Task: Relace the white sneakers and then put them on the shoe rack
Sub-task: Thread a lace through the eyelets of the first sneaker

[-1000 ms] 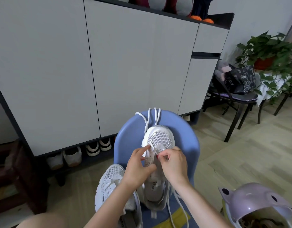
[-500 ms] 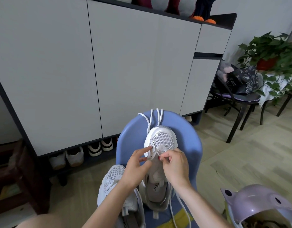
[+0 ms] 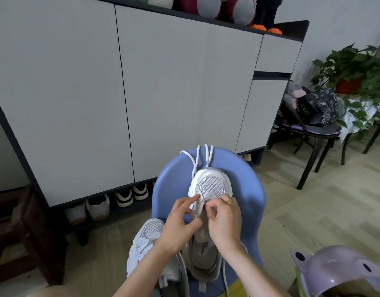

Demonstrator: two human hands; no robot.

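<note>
Grey cabinet doors (image 3: 77, 93) fill the wall, with shoes on the low shoe rack (image 3: 112, 202) beneath. Left of centre, a second white sneaker (image 3: 145, 243) lies by a blue chair (image 3: 244, 202). On the chair seat rests the sneaker being laced (image 3: 210, 185), toe away, its white laces (image 3: 203, 155) trailing over the chair back. The left hand (image 3: 180, 228) steadies the eyelet row, forefinger on the upper. The right hand (image 3: 225, 221) has its grip clamped on something small at the eyelets, probably a lace tip. The tip could slip or miss its eyelet. A lilac helmet (image 3: 343, 273) sits far right.
</note>
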